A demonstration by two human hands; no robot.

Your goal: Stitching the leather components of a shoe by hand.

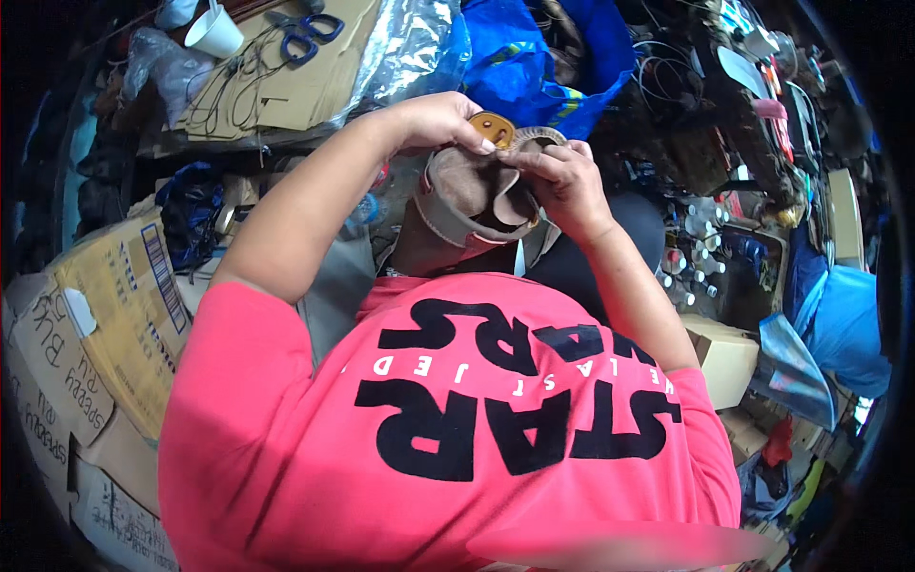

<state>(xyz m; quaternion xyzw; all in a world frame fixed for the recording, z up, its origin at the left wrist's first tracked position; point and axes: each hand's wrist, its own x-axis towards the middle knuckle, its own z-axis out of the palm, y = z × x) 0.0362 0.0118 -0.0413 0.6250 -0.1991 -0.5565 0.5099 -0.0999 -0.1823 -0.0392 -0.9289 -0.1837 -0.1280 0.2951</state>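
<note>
In front of my chest is a brown shoe point(459, 181) with pale stitching along its edge, its opening turned up toward me. My left hand point(440, 121) pinches a small tan leather piece point(493, 128) with rounded edges and two dark holes or studs, at the far side of the shoe. My right hand point(570, 183) is closed on the shoe's right side, its index finger reaching toward the tan piece. Whether that piece is fixed to the shoe I cannot tell. Part of the shoe's far side is hidden by my fingers.
Beyond my hands lie a blue bag point(519, 71), cardboard sheets point(315, 81), blue-handled scissors point(312, 38) and a white cup point(214, 31). Cardboard boxes point(119, 315) stand at left. Several small bottles point(701, 253) and a carton point(721, 357) crowd the right.
</note>
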